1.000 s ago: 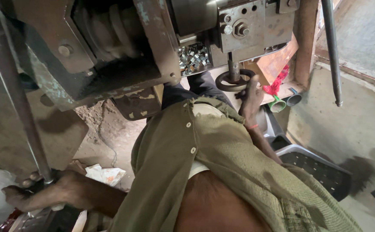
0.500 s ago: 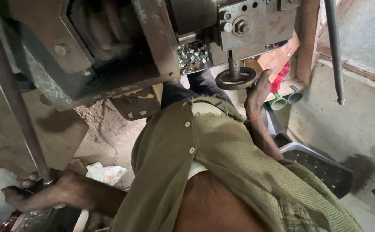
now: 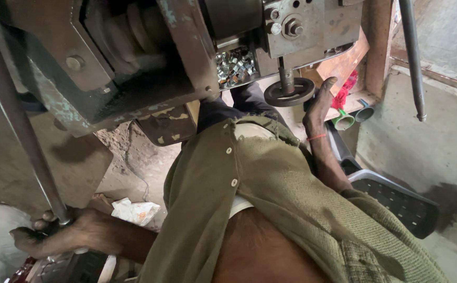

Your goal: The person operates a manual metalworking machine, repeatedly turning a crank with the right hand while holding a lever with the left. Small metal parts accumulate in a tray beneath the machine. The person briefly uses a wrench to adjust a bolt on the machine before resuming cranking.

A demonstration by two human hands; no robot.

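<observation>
My left hand (image 3: pixel 55 236) is wrapped around the lower end of a long grey steel lever bar (image 3: pixel 16 120) at the bottom left. My right hand (image 3: pixel 320 102) reaches up under the big grey press machine (image 3: pixel 134 57), fingers apart, its fingertips beside a dark round handwheel (image 3: pixel 290 92) on a short shaft. A red thread circles that wrist. Just left of the wheel, a pile of small shiny metal pieces (image 3: pixel 235 67) lies inside the machine. My olive button shirt (image 3: pixel 270 194) fills the lower middle.
A grey perforated plastic stool (image 3: pixel 396 202) stands at the lower right on the concrete floor. Green and blue pipe ends (image 3: pixel 353 116) and red cloth (image 3: pixel 346 86) lie by a wooden frame. A thin steel rod (image 3: pixel 412 57) hangs at the right. Crumpled white paper (image 3: pixel 133 210) is on the dirt.
My right hand has risen from below the handwheel to beside it, fingers stretching up. My left hand keeps its hold on the lever bar. The view shifted slightly.
</observation>
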